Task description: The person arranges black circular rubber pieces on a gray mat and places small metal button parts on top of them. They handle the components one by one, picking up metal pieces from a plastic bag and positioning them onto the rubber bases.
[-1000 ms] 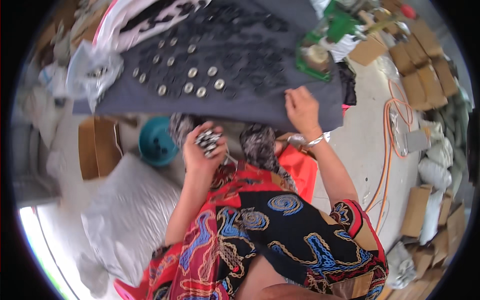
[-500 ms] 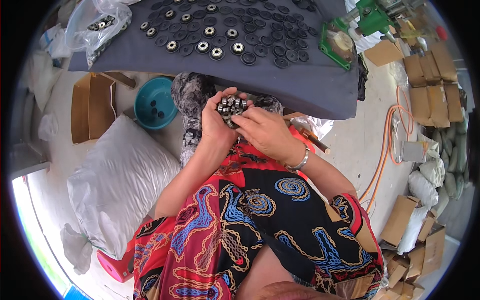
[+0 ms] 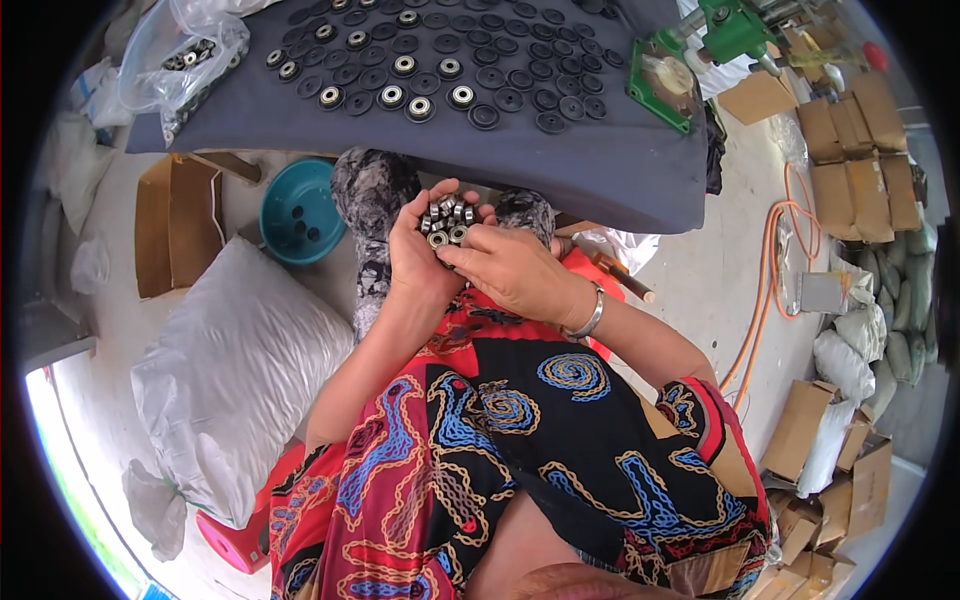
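Note:
Cupped over my lap, my left hand (image 3: 420,250) holds a pile of small metal ball bearings (image 3: 447,217). My right hand (image 3: 515,268) lies against the pile from the right, its fingertips pinching at a bearing on the near side. Ahead of both hands, the cloth-covered table (image 3: 300,130) carries many black plastic discs (image 3: 404,44) in loose rows. Bearings with bright rims sit on several of these discs, such as one bearing (image 3: 461,96) in the front row. At the table's left end lies a clear plastic bag (image 3: 140,75) with more bearings inside.
A green hand press (image 3: 665,85) stands at the table's right end. Below on the left are a teal basin (image 3: 325,235) with a few black discs, a cardboard box (image 3: 155,235) and a stuffed white sack (image 3: 235,350). Orange hose (image 3: 765,270) and stacked cartons (image 3: 850,190) lie to the right.
The fingers of my right hand have shifted slightly over the bearings, and two bearings now show flat side up near its fingertips. The whole view has shifted a little.

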Tool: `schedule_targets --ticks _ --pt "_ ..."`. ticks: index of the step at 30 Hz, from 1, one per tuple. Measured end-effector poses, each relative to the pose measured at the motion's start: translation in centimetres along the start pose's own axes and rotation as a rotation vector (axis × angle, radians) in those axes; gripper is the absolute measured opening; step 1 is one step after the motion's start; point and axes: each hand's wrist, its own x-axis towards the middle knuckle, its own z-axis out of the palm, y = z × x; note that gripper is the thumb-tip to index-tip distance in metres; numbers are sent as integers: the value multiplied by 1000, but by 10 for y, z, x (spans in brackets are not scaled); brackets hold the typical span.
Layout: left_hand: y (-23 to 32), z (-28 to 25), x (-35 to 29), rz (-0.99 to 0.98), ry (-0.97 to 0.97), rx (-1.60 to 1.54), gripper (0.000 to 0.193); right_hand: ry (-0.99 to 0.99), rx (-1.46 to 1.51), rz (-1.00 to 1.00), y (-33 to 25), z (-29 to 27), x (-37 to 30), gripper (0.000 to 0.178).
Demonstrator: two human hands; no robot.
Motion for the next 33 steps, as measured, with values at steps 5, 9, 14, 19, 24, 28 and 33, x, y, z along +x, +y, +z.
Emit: schedule_targets --ticks 5,9,14,19,24,28,33 --pt "-1 -1 2 2 -16 34 30 7 62 -77 8 -6 5 26" --pt "-1 6 0 27 -14 39 32 -3 108 -77 16 -3 4 29" --pt "7 12 -2 35 -27 5 32 -8 1 -111 8 -3 11 40" --pt "11 8 -3 51 -48 -3 30 -39 59 -95 14 1 18 34" --pt "14 9 -2 82 -32 5 31 -68 -46 -139 11 -2 24 29" --pt "15 6 -2 82 -56 -16 32 5 -154 -230 9 2 25 29" --pt "20 14 4 6 126 -19 27 122 5 -43 10 -23 29 26"
